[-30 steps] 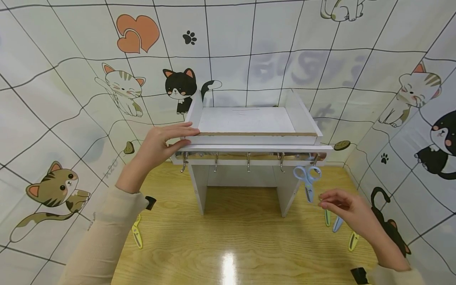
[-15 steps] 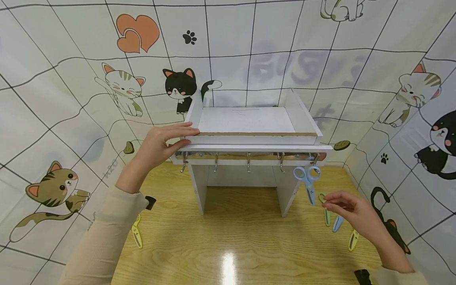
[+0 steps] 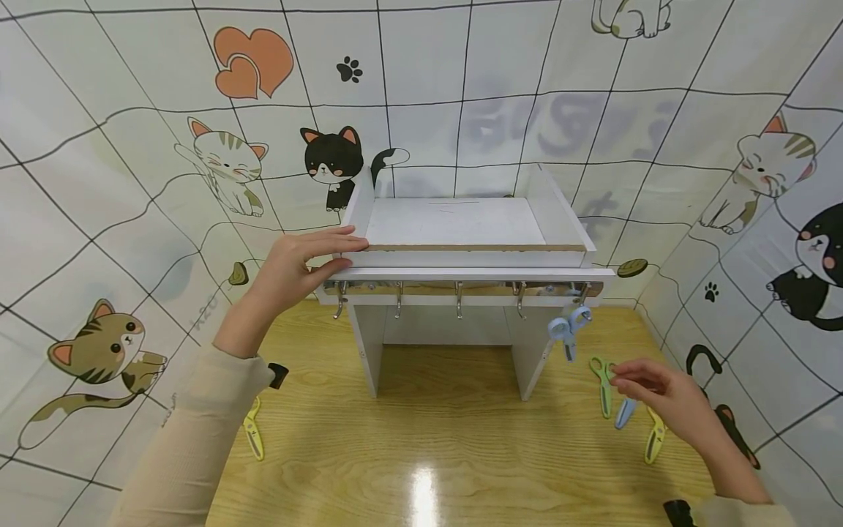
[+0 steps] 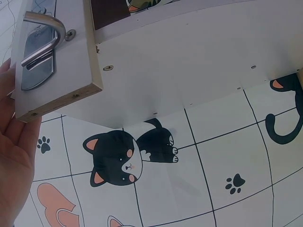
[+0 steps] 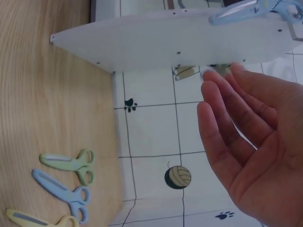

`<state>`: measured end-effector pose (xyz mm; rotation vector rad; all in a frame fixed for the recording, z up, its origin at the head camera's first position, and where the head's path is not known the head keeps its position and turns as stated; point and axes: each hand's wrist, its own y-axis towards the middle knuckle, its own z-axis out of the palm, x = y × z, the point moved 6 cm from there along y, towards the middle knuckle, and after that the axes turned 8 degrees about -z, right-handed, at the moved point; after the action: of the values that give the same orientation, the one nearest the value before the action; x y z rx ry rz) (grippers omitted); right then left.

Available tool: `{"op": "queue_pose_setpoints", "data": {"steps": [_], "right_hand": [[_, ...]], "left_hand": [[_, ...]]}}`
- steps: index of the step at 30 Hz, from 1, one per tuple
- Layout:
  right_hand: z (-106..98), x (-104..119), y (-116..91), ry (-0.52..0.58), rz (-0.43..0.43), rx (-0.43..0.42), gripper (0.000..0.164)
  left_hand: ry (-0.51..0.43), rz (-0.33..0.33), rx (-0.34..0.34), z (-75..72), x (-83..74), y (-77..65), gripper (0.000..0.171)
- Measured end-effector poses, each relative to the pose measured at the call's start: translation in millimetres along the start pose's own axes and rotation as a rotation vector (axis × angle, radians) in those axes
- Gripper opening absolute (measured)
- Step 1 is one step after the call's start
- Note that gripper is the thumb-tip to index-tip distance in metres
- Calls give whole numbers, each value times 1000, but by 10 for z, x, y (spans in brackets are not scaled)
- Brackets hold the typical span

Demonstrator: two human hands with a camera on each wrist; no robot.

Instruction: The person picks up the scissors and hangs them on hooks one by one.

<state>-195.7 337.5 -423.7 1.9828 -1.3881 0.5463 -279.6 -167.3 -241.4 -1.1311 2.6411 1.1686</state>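
Note:
A white shelf unit carries a row of metal hooks along its front. My left hand rests on its left end, fingers extended over the top edge and thumb against the front. Blue scissors hang from the rightmost hook, handles up, turned partly edge-on. My right hand is to the right of and below them, apart from them, fingers loosely curved with nothing in them. Beneath it on the table lie green scissors, blue scissors and yellow scissors.
Another pair of yellow scissors lies on the wooden table near my left sleeve. The other hooks hold nothing. A white sheet with cat prints and grid lines encloses the back and sides.
My right hand has drawn away to the right and slightly down from the hanging blue scissors. Those scissors have swung and turned on the hook. My left hand has stayed in place.

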Motion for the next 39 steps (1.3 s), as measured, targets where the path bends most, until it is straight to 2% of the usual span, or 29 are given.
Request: {"op": "queue_pose_setpoints", "data": {"steps": [6, 15, 28, 34, 39], "right_hand": [[1, -191, -58, 39, 2, 0, 20], [-18, -506, -165, 55, 56, -10, 23], [-13, -1026, -388, 84, 264, 40, 42], [-2, -1220, -503, 95, 315, 49, 42], [35, -1382, -599, 153, 369, 53, 45]], "left_hand": [[4, -1, 2, -2, -3, 2, 42], [10, -17, 10, 8, 10, 2, 42], [10, -7, 8, 10, 1, 19, 42], [10, -9, 12, 17, 6, 17, 42], [8, -14, 14, 11, -1, 18, 42]]}}
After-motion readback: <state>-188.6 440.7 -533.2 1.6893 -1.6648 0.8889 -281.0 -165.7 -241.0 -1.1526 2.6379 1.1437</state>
